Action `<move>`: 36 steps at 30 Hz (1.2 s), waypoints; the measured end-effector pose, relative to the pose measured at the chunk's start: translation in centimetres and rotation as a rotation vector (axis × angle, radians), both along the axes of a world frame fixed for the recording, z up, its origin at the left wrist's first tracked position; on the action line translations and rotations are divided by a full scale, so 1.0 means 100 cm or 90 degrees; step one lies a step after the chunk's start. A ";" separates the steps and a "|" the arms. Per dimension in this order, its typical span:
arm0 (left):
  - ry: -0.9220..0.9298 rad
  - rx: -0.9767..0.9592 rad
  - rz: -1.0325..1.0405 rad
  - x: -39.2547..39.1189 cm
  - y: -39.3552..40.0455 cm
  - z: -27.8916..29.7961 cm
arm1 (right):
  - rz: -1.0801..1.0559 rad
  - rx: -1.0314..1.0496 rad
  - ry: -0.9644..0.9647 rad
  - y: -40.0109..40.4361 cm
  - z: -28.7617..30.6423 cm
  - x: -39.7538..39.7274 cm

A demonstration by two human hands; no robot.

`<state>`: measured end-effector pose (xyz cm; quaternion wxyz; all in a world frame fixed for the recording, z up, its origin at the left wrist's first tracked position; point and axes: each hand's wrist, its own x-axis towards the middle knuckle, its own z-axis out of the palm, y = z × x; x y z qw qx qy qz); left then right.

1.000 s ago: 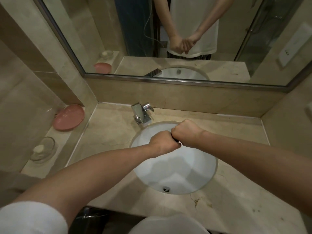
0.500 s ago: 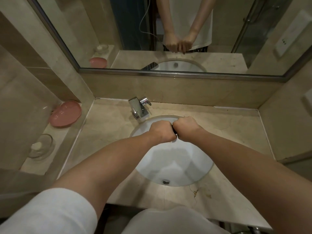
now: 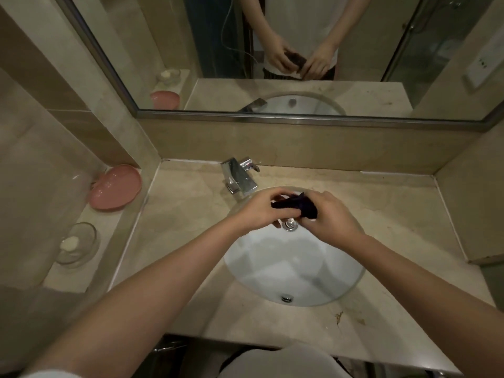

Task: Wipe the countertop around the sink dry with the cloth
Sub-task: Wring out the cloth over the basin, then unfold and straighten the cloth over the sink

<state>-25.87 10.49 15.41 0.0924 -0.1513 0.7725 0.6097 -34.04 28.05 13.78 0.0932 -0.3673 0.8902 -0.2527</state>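
head | both hands' fingers [image 3: 275, 207] clamped on dark cloth [image 3: 296, 205] above sink [image 3: 294, 268] | risk: loose grip dropping it into the wet basin

You are standing in a bathroom — a small, beige-tiled one, by the look of it in a home or a hotel room. In front of you a round white sink [image 3: 293, 268] sits under a marble-look countertop [image 3: 185, 214], with a chrome faucet [image 3: 240, 177] at its back edge. A wide metal-framed mirror [image 3: 272, 50] fills the wall above and reflects a glass shower door [image 3: 425, 36] behind you. On the ledge [image 3: 90, 222] to your left you have a pink soap dish [image 3: 116, 190] and a clear glass dish [image 3: 77, 245] holding a pale bar of soap [image 3: 69, 243] — plain washroom things.
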 end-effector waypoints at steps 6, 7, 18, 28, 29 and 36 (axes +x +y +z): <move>0.064 0.116 0.243 0.036 -0.012 -0.011 | -0.125 -0.325 -0.510 -0.014 0.009 0.043; 0.057 0.137 0.251 0.041 -0.013 -0.011 | -0.126 -0.326 -0.504 -0.014 0.010 0.049; 0.058 0.138 0.253 0.063 0.011 0.021 | -0.012 -0.186 -0.315 0.003 0.041 0.077; -0.190 0.063 0.114 0.094 0.032 0.053 | -0.152 -0.409 -0.464 0.022 0.065 0.068; -0.149 0.082 0.101 0.094 0.031 0.056 | -0.163 -0.443 -0.502 0.021 0.072 0.065; -0.023 0.033 -0.044 0.084 0.015 0.076 | -0.069 -0.575 -0.689 0.024 0.132 0.053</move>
